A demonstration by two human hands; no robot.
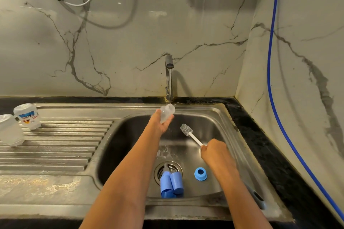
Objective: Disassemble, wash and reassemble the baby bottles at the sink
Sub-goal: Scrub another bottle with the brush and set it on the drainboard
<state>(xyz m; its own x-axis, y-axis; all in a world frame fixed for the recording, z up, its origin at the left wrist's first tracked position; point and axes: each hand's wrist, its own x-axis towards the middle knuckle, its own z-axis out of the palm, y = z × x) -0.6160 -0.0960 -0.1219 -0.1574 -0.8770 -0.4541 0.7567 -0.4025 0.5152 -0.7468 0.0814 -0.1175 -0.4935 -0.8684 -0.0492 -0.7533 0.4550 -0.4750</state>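
My left hand (pixel 161 122) holds a clear baby bottle body (pixel 167 113) tilted under the thin water stream from the tap (pixel 169 72), over the back of the steel sink (pixel 219 117). My right hand (pixel 214 151) grips the white handle of a bottle brush (pixel 189 132); its grey bristle head points up and left, a short way from the bottle. On the sink floor lie two blue caps (pixel 172 184) across the drain and a blue screw ring (pixel 200 174) to their right. Two bottle bodies (pixel 28 116) stand upside down on the drainboard at far left.
The ribbed drainboard (pixel 65 145) runs left of the basin. Black counter edges the sink at the back and right. A blue hose (pixel 271 61) hangs down the right wall; black and white cables dangle at the upper left. Marble walls close in behind and at right.
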